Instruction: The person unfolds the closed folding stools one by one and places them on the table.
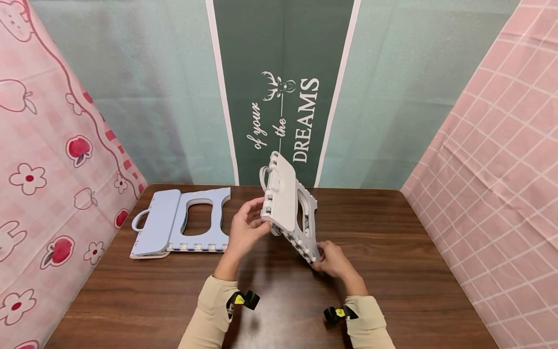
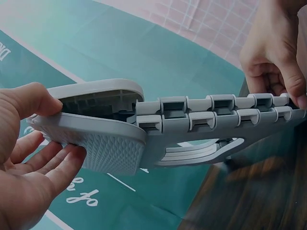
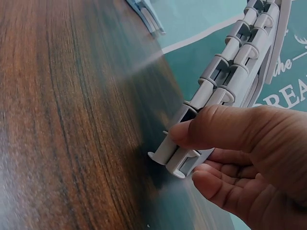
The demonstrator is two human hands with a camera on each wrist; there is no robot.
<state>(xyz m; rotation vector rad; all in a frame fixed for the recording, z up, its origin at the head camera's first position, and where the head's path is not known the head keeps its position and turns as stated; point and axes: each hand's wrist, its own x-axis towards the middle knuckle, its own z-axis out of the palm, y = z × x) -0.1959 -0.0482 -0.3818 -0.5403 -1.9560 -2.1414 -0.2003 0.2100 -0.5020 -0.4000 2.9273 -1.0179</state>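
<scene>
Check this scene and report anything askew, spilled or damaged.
Only the lettering looks odd: it runs sideways up the green cloth behind the table. No spill or damage shows. The pale grey folding stool tilts, but the left hand and right hand hold it; the blue folding stool lies flat.

- Grey stool, between left grip and right grip: pale grey, ridged top
- Blue stool, left of left grip: light blue
- Counter below grips: dark brown wood grain
- Backdrop beyond grips: pale teal, dark green centre, white stripes, lettering
- Left-hand cloth: pink, red apples, flowers
- Right-hand cloth: pink, white grid
- Sleeves, nearside of grips: beige
- Wrist cameras: black, yellow patch
</scene>
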